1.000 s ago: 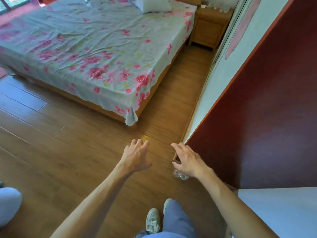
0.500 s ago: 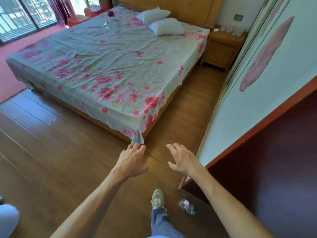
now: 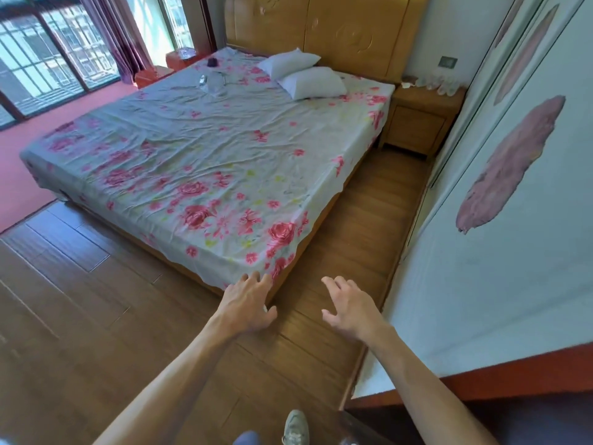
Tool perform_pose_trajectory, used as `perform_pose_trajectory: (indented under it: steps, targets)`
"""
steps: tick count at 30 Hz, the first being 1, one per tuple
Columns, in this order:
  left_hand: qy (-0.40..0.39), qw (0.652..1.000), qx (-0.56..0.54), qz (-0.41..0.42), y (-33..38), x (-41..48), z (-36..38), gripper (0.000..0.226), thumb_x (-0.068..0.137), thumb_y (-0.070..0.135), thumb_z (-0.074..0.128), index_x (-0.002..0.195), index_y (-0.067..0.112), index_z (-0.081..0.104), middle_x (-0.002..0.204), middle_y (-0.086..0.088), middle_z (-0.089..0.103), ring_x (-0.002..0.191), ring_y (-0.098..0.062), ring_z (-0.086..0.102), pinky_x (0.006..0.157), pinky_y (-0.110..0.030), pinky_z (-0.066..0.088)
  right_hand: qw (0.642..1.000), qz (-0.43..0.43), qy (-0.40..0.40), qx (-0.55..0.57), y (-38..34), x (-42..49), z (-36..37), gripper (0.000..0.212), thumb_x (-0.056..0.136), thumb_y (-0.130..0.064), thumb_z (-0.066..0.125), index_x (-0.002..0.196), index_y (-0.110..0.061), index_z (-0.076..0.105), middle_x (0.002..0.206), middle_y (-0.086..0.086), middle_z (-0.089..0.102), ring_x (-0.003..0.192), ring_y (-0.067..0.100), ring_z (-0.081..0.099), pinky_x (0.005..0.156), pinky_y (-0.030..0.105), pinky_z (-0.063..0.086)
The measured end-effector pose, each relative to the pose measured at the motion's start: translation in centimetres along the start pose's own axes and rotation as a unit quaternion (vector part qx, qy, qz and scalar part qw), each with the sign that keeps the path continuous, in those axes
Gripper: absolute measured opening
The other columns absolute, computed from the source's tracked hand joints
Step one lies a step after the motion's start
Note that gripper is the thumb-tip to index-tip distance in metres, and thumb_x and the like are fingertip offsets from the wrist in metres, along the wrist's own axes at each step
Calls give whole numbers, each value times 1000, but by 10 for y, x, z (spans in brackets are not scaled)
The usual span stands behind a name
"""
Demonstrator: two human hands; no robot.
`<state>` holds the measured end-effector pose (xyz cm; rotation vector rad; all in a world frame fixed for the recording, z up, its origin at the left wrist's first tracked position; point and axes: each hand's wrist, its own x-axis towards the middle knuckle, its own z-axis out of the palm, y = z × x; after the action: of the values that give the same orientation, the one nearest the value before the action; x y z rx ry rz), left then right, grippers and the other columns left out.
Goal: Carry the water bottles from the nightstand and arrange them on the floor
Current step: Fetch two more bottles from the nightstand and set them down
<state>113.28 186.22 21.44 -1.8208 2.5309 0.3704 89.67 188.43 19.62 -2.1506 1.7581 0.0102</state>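
Several clear water bottles (image 3: pixel 439 83) stand in a row on the wooden nightstand (image 3: pixel 417 123) at the far right of the bed's head. My left hand (image 3: pixel 247 305) hovers over the floor by the bed's near corner, fingers apart and holding nothing. My right hand (image 3: pixel 351 308) hangs beside it with fingers spread, also holding nothing. Both hands are far from the nightstand. At the bottom edge a bottle (image 3: pixel 348 440) on the floor is barely visible.
The bed (image 3: pixel 205 162) with a floral sheet and two pillows (image 3: pixel 305 77) fills the middle. A strip of wooden floor (image 3: pixel 369 220) runs between the bed and the wardrobe doors (image 3: pixel 497 236) on the right toward the nightstand. My shoe (image 3: pixel 295 427) shows below.
The view has lifted from the floor toward the bed's head, bringing the nightstand into sight. My right hand has come away from the bottle on the floor, which has slid to the bottom edge.
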Motion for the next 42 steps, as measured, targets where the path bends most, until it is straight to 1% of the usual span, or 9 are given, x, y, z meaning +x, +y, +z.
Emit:
perform_pose_trajectory:
  steps: [2, 8, 12, 14, 16, 24, 28, 35, 42]
  targets:
    - [-3, 1000, 7, 7, -1, 15, -2, 64, 80, 57, 56, 132, 20, 44, 113, 2, 56, 99, -16, 57, 71, -26, 52, 1000, 8, 4, 8, 3, 7, 1, 68, 97, -44, 55, 154, -21, 26, 152, 4, 41, 135, 24, 45, 103, 35, 50]
    - [-22, 998, 22, 46, 7, 63, 2, 65, 85, 59, 54, 136, 22, 40, 116, 3, 54, 88, -10, 49, 60, -14, 38, 996, 69, 15, 52, 16, 16, 4, 68, 97, -44, 55, 154, -22, 25, 151, 3, 43, 133, 23, 45, 101, 34, 51]
    - [-48, 995, 15, 81, 17, 100, 13, 61, 86, 58, 54, 135, 25, 39, 125, 2, 52, 102, -15, 54, 73, -19, 48, 984, 130, 28, 116, 29, 22, 1, 68, 97, -43, 57, 154, -25, 25, 156, 1, 37, 142, 22, 39, 106, 33, 47]
    - [-60, 993, 3, 101, 23, 122, 20, 61, 86, 57, 54, 135, 26, 38, 130, 2, 51, 109, -17, 55, 84, -25, 53, 975, 164, 48, 143, 35, 31, -3, 67, 97, -43, 56, 154, -24, 26, 156, 0, 38, 142, 21, 39, 105, 32, 46]
    - [-69, 990, -3, 124, 26, 148, 23, 60, 87, 56, 54, 136, 26, 38, 130, 2, 50, 111, -18, 55, 88, -28, 54, 968, 185, 64, 158, 41, 46, -8, 67, 97, -43, 57, 154, -25, 26, 154, 0, 40, 141, 20, 40, 105, 32, 47]
    - [-75, 982, 14, 175, 13, 264, 11, 63, 88, 56, 55, 139, 24, 36, 130, 2, 49, 100, -17, 59, 77, -24, 57, 959, 234, 55, 150, 72, 125, -35, 68, 96, -41, 58, 153, -22, 26, 148, 2, 43, 134, 21, 45, 104, 31, 48]
    - [-78, 978, 20, 193, 2, 319, -3, 65, 88, 55, 54, 141, 22, 37, 132, 0, 50, 109, -17, 56, 83, -27, 55, 958, 248, 52, 133, 88, 162, -56, 68, 96, -42, 57, 152, -22, 25, 145, 1, 45, 126, 20, 51, 98, 31, 51]
    - [-64, 973, 18, 221, -4, 400, -22, 60, 86, 50, 56, 135, 19, 42, 128, -2, 52, 112, -22, 55, 87, -33, 55, 949, 279, 80, 125, 117, 219, -91, 68, 97, -40, 55, 153, -20, 23, 143, 2, 46, 127, 22, 50, 97, 31, 49]
    - [-66, 974, 30, 217, 0, 460, -29, 61, 84, 52, 55, 134, 21, 41, 130, -1, 53, 112, -22, 55, 84, -33, 56, 945, 279, 111, 130, 151, 263, -116, 66, 97, -40, 56, 152, -21, 24, 138, 1, 49, 123, 20, 51, 93, 30, 49]
